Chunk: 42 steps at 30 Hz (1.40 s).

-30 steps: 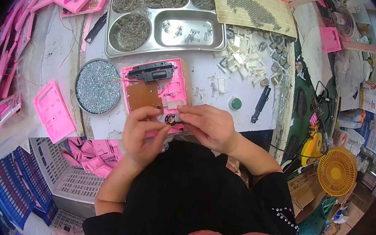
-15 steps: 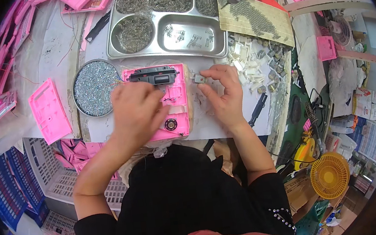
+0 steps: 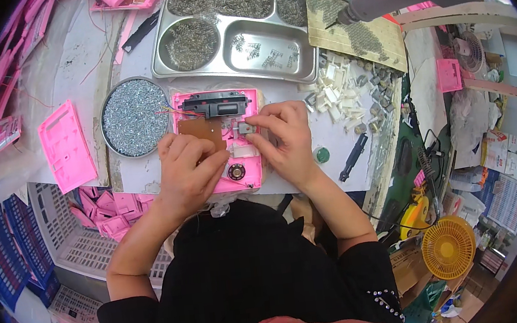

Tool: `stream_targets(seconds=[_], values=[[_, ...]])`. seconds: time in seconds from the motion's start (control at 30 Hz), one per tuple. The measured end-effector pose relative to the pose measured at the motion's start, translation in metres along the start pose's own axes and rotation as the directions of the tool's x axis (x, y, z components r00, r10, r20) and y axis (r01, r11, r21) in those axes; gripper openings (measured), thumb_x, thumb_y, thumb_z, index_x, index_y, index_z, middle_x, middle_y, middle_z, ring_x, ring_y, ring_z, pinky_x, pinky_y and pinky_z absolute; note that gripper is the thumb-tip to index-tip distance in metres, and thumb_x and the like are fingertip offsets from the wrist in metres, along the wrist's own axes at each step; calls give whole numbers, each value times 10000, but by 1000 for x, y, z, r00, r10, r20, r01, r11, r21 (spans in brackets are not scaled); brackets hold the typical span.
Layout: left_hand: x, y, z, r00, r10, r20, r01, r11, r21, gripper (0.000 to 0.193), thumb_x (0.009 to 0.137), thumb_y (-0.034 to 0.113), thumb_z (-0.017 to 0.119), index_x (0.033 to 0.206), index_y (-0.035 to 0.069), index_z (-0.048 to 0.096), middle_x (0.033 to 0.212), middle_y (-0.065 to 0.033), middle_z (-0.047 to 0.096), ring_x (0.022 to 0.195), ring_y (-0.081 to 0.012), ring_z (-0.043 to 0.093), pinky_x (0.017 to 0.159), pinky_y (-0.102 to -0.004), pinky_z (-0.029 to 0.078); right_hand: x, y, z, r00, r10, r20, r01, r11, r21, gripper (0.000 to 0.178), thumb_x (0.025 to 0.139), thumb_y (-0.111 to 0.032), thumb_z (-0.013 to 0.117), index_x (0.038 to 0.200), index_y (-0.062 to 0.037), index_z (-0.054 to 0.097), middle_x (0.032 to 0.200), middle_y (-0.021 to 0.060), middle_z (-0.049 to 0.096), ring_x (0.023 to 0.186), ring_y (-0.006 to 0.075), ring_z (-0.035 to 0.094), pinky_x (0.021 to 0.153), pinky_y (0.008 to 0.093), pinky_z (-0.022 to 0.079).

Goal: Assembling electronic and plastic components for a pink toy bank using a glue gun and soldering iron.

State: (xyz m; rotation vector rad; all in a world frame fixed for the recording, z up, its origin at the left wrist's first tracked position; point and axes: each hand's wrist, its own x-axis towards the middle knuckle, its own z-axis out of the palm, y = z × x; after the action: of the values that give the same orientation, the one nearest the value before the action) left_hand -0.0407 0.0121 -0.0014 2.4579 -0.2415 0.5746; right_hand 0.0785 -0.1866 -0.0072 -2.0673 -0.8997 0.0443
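A pink plastic casing point(image 3: 252, 165) lies open on the white table in front of me, with a black module point(image 3: 214, 104) at its far end, a brown circuit board point(image 3: 194, 130) and a small round speaker point(image 3: 236, 172) inside. My left hand point(image 3: 186, 173) rests on the casing's left side, over the board. My right hand point(image 3: 285, 142) pinches a small grey metal part point(image 3: 246, 128) and holds it over the casing's middle.
A round tin of screws point(image 3: 132, 116) sits left of the casing. Behind it is a steel compartment tray point(image 3: 233, 27) of small metal parts. White plastic pieces point(image 3: 342, 88) lie to the right, a pink panel point(image 3: 65, 145) to the left, a white crate point(image 3: 83, 242) of pink parts below.
My right hand went out to the white pieces on the right and came back over the casing with a small grey part. My left hand has settled on the casing's left side.
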Motion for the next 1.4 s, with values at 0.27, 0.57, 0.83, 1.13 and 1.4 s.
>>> stream_targets(seconds=[0.27, 0.57, 0.83, 1.13, 1.4], values=[[0, -2, 0, 982, 100, 159, -92, 994, -56, 259, 713, 92, 793, 961, 126, 727, 923, -6, 587, 878, -220, 567, 858, -425, 411, 5, -1, -4, 995, 53, 81, -50, 998, -50, 287, 749, -171, 851, 1030, -161, 793, 1127, 46, 577, 1084, 274, 459, 920, 384, 416], [34, -53, -46, 991, -115, 68, 102, 980, 170, 290, 772, 150, 759, 1045, 82, 690, 1039, -80, 634, 986, -291, 615, 926, -440, 439, 18, -4, -14, 974, 61, 220, -29, 989, -148, 281, 746, -190, 848, 1021, -159, 799, 1098, 57, 596, 1064, 292, 488, 936, 413, 427], [23, -38, -57, 965, 0, 263, -88, 942, 322, 271, 800, 141, 762, 1055, 82, 694, 813, -44, 571, 811, -244, 581, 841, -445, 434, 18, -3, -17, 977, 39, 208, -8, 989, -149, 297, 741, -191, 851, 1031, -154, 799, 1110, 62, 613, 1087, 297, 505, 963, 428, 432], [6, 0, -7, 987, 48, 152, -68, 989, 130, 237, 762, 118, 791, 978, 76, 703, 827, -28, 575, 787, -234, 576, 755, -398, 439, 29, -19, -17, 964, -225, 139, 248, 952, -182, 418, 696, -120, 844, 1102, -156, 751, 1160, 84, 626, 1141, 349, 519, 970, 453, 457], [11, -7, -23, 989, 53, 135, -59, 997, 41, 283, 750, 112, 806, 1008, 75, 694, 877, -41, 611, 835, -251, 602, 791, -408, 433, 46, -15, 17, 897, -424, 128, 437, 894, -101, 295, 651, -100, 792, 943, -101, 750, 1213, 85, 652, 1197, 367, 547, 945, 454, 503]])
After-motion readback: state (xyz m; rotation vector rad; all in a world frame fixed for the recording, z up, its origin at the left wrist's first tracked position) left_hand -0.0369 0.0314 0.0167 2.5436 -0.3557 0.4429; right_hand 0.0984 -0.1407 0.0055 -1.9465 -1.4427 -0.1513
